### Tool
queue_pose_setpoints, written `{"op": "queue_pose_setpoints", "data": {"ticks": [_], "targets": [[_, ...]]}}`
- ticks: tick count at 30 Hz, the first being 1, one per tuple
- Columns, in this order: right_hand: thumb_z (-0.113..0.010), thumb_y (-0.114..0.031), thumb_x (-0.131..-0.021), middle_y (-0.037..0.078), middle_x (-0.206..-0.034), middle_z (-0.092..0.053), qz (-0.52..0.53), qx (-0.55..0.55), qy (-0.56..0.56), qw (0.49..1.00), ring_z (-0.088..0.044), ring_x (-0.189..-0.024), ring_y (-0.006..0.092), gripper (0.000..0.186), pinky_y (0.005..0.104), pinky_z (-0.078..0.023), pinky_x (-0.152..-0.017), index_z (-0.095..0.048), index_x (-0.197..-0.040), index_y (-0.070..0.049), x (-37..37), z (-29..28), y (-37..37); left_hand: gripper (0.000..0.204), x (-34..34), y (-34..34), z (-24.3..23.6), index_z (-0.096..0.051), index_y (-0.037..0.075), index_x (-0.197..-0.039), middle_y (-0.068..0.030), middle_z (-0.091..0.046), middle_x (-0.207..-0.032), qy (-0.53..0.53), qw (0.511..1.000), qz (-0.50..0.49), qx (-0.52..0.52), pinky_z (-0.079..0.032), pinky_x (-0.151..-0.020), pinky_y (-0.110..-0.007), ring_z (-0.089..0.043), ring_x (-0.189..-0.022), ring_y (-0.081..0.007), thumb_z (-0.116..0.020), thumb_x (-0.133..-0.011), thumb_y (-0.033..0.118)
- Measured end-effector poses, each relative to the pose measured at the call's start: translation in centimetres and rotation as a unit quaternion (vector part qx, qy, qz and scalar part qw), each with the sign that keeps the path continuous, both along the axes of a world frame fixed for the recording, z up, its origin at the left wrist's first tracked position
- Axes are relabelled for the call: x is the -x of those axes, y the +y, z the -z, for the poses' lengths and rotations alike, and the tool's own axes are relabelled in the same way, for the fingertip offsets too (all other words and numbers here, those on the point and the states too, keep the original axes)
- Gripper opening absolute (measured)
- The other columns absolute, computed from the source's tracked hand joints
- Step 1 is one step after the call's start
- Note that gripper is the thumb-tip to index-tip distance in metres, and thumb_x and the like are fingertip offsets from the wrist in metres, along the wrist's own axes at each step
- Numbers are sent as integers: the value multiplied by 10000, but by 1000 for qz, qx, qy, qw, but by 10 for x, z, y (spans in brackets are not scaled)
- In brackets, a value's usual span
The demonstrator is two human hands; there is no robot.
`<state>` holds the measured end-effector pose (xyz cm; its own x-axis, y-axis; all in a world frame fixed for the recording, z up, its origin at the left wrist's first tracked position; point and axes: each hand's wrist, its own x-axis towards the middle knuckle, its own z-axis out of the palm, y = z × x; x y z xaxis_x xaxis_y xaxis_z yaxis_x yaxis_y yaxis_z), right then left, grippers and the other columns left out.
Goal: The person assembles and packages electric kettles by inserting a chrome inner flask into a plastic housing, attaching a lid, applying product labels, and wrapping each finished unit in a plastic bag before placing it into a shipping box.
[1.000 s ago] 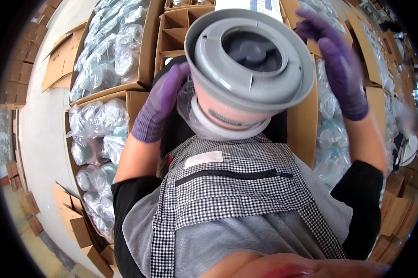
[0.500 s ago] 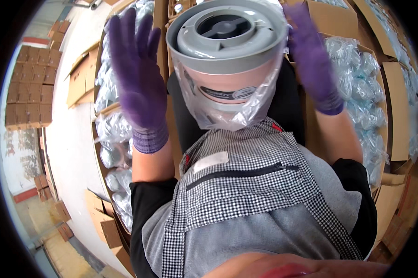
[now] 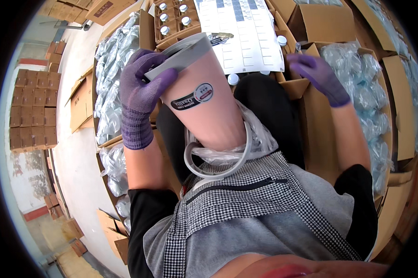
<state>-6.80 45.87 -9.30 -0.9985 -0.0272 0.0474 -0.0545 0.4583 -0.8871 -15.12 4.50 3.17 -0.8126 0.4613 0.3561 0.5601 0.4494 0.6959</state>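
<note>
A pink tumbler [image 3: 204,111] with a grey rim leans over my lap, its top tilted up to the left. My left hand [image 3: 141,85], in a purple glove, is closed on the rim, with the thumb on the near side. A clear plastic bag [image 3: 264,134] lies bunched around the tumbler's lower end. Below it, against the checked apron, is a grey ring-shaped handle [image 3: 246,160]. My right hand [image 3: 317,76], also gloved in purple, is off the tumbler near a carton's edge, fingers stretched toward the left with nothing visible in them.
A printed sheet [image 3: 246,41] rests on a carton of white-capped bottles [image 3: 185,21] in front. Open cartons of plastic-wrapped items [image 3: 357,88] stand right and left. Stacked brown boxes [image 3: 33,111] are at the far left.
The tumbler has tipped from upright, its bag now gathered low and its side bare. My left hand has taken hold of the rim; my right hand has moved down, its fingers turning leftward.
</note>
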Motion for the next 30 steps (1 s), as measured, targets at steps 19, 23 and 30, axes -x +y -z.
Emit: {"op": "queue_pose_setpoints", "data": {"ticks": [19, 23, 30], "targets": [[-566, -194, -963, 116, -1023, -673, -49, 79, 69, 993, -653, -953, 212, 268, 327, -561, -804, -662, -1117, 2, 168, 8, -96, 329, 16, 28, 16, -705, -27, -822, -77, -603, -766, -46, 990, -54, -119, -430, -655, -303, -565, -720, -177, -846, -687, 237], [-560, -117, -991, 48, -950, -649, -84, 197, 86, 973, -609, -873, 121, 209, 246, -529, -823, -635, -1113, 36, 24, -52, -128, 285, 13, 29, 16, -708, -16, -776, -97, -603, -753, -24, 990, -57, -129, -439, -670, -319, -576, -725, -200, -837, -689, 222], [-664, -145, -970, -2, -843, -646, 2, 189, -46, 981, -608, -794, 51, 154, 212, -500, -730, -664, -1035, -4, -3, -40, -154, 250, 8, 27, 18, -709, -16, -782, -101, -612, -753, 9, 991, -56, -120, -445, -676, -328, -589, -737, -208, -824, -727, 200]]}}
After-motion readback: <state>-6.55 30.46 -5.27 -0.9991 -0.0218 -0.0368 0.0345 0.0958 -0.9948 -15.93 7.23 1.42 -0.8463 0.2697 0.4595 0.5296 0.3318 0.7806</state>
